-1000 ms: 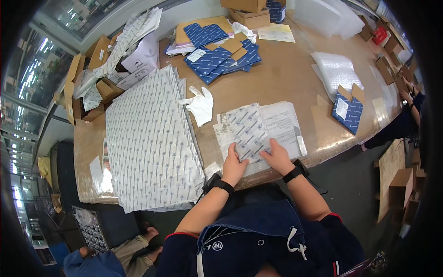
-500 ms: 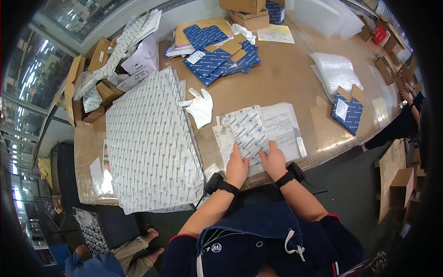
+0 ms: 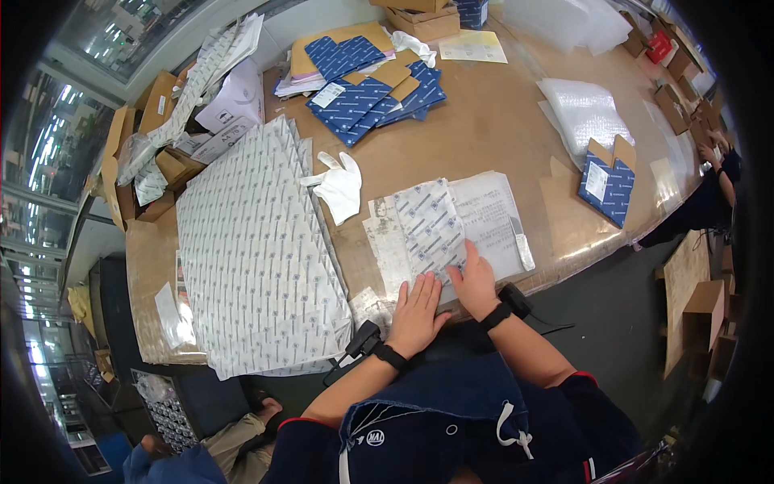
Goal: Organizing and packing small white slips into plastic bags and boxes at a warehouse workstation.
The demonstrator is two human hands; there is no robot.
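Observation:
A folded packet of white paper with a repeated blue print (image 3: pixel 427 218) lies flat on the table in front of me. My left hand (image 3: pixel 418 313) rests palm down across its near end, fingers stretched out. At its near right corner is my right hand (image 3: pixel 474 284), thumb and forefinger spread and touching the paper. Under the packet are a worn sheet (image 3: pixel 385 242) on the left and a white sheet with writing (image 3: pixel 489 218) on the right. A narrow silvery strip, like a cutter (image 3: pixel 522 244), lies along the right sheet's edge.
Left stands a large stack of printed wrapping sheets (image 3: pixel 258 258), with a white glove (image 3: pixel 339 187) beside it. Blue flat boxes (image 3: pixel 355 105) lie at the back, another blue box (image 3: pixel 606 185) and bubble wrap bags (image 3: pixel 584 117) at right. A cardboard box (image 3: pixel 153 185) fills the left corner.
My left hand has turned from gripping the packet's near left side to lying flat over its near end. My right hand has shifted slightly down toward the table edge.

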